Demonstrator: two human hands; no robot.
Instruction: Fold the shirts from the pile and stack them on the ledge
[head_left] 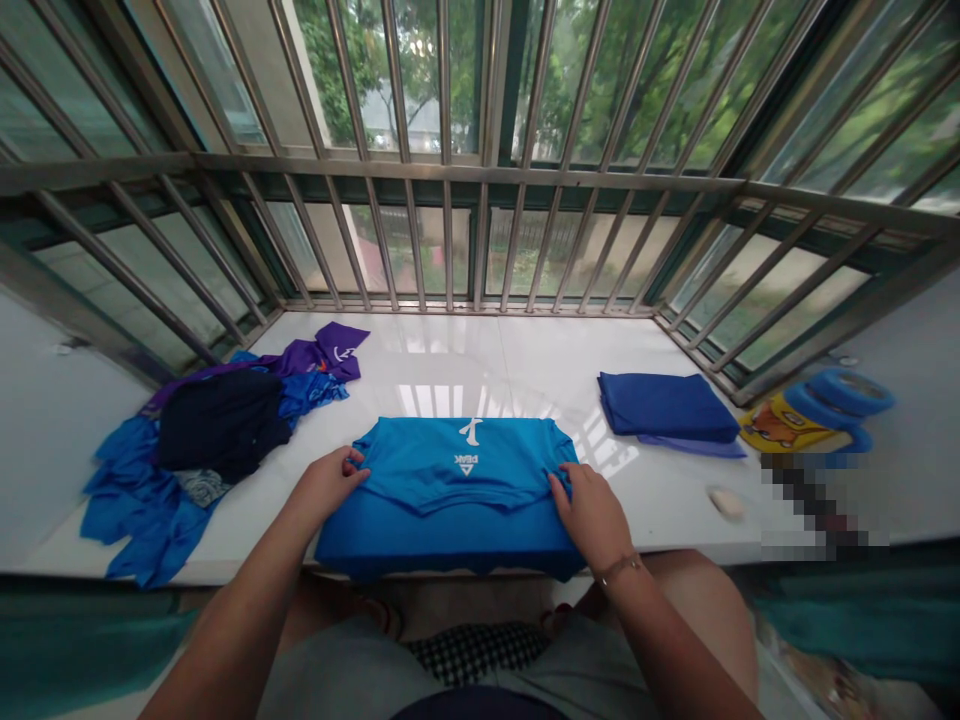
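Note:
A blue T-shirt point(450, 530) with white lettering lies partly folded on the white sill in front of me, its lower part hanging just over the near edge. The upper part is folded over, with the neckline curving across the middle. My left hand point(335, 483) pinches the shirt's left edge between thumb and fingers. On the opposite side, my right hand point(591, 510) has its fingers closed on the right edge; a thin bracelet circles that wrist. Both hands are about level with each other.
A loose heap of blue, purple and dark clothes point(225, 420) lies at left. Folded dark blue garments point(667, 408) are stacked at right, beside a yellow and blue container point(806, 415). A small pale object point(726, 503) sits near it. Metal window bars point(480, 180) close off the back.

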